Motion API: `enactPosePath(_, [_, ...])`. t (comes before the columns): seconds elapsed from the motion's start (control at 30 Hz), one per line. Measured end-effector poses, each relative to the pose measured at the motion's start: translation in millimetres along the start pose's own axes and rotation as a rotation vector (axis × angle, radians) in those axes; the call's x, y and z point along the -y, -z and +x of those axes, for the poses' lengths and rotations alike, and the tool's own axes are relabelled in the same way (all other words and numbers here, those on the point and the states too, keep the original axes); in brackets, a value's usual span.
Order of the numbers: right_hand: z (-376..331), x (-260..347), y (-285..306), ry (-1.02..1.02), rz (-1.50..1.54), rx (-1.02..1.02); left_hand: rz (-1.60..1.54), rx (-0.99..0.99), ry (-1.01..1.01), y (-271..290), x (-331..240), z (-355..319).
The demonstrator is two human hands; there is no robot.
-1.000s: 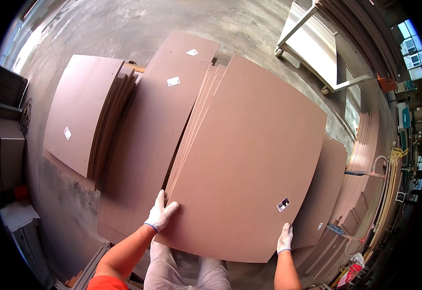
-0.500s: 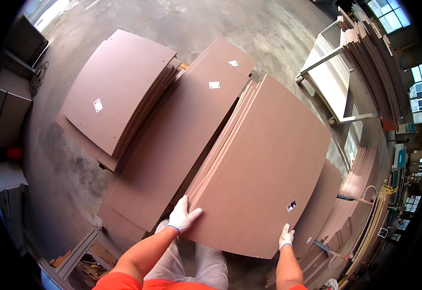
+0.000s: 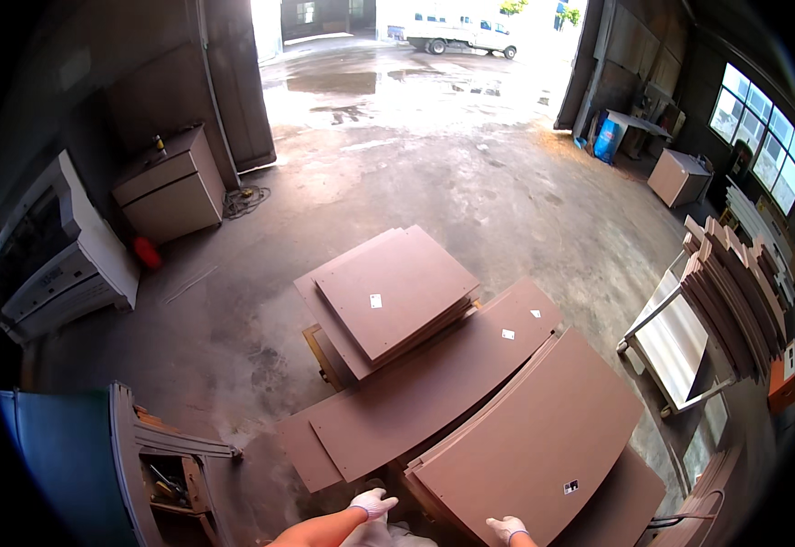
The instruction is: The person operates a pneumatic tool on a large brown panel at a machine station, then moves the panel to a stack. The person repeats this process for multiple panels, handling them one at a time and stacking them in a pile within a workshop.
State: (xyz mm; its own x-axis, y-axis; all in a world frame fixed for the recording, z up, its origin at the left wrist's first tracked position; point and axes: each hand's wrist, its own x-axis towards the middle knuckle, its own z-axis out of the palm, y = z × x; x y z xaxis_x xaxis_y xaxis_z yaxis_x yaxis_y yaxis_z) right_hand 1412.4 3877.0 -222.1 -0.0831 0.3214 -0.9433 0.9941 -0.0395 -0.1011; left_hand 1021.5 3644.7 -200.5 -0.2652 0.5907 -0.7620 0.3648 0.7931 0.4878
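Observation:
Both my hands wear white gloves and sit at the bottom edge of the head view. My left hand (image 3: 372, 502) rests by the near left corner of a large brown board (image 3: 543, 438) that tops a stack. My right hand (image 3: 507, 528) grips that board's near edge. A small dark sticker (image 3: 571, 487) marks the board near my right hand. Left of it lies a long brown panel (image 3: 434, 392), and beyond that a smaller pile of brown boards (image 3: 393, 296) with a white label.
A metal cart (image 3: 680, 342) with upright boards stands at right. A grey machine (image 3: 56, 260) and a beige cabinet (image 3: 171, 187) stand at left, a blue-and-grey unit (image 3: 97, 456) at lower left. Wet concrete floor (image 3: 434, 155) runs to an open doorway.
The view has swung up from the boards to the workshop and doorway. The boards and my hands now sit low in the picture; both hands stay at the top board's near edge.

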Motion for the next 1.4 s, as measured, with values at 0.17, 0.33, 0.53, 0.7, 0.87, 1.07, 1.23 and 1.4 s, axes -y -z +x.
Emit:
enactPosePath(0.17, [-74, 112, -49, 0.408, 0.061, -0.281, -0.089, -0.138, 0.417, 27, 155, -152])
enactPosePath(0.33, [-85, 173, -145, 0.411, 0.074, -0.119, -0.610, -0.509, 0.689, 21, 277, -260])
enactPosePath(0.53, [-101, 238, -226, 0.370, -0.239, -0.114, -0.977, -0.645, 0.440, -39, 363, -322])
enactPosePath(0.7, [-148, 339, -266, 0.385, -0.070, -0.073, -0.563, -0.379, 0.329, -2, 398, -342])
enactPosePath(0.87, [-209, 446, -288, 0.600, -0.171, -0.074, -1.313, -0.529, 0.471, 87, 435, -325])
enactPosePath(1.07, [-180, 521, -303, 0.447, -0.317, -0.079, -1.422, -0.725, 0.121, 269, 426, -303])
enactPosePath(1.23, [-99, 575, -316, 0.314, -0.432, -0.070, -1.475, -0.757, -0.240, 431, 421, -307])
enactPosePath(1.4, [-7, 682, -296, 0.379, -0.358, -0.099, -1.397, -1.043, -0.203, 588, 439, -281])
